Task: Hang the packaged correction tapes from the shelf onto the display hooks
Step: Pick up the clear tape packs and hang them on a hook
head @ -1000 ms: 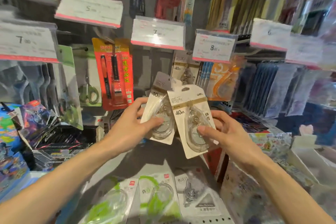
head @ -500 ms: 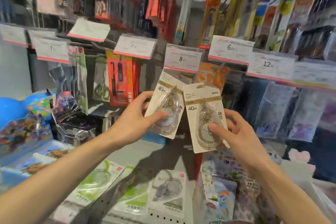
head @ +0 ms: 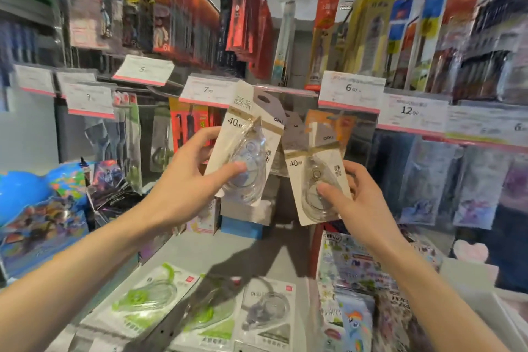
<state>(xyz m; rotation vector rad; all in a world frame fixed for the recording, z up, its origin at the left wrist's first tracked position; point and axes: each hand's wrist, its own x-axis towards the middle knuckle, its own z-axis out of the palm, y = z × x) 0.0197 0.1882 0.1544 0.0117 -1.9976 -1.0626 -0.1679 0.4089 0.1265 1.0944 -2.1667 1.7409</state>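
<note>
Each grip pinches one correction tape pack: left hand [head: 183, 180] and left pack [head: 246, 146], right hand [head: 360, 203] and right pack [head: 317, 177].

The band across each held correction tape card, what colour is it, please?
Gold band, seen in the head view.

I see two beige-carded 40m correction tapes [head: 248, 148] [head: 317, 180] held upright side by side before the hooks, while three more packs [head: 148, 298] [head: 211, 317] [head: 267, 314] lie flat on the shelf [head: 228, 251].
</note>
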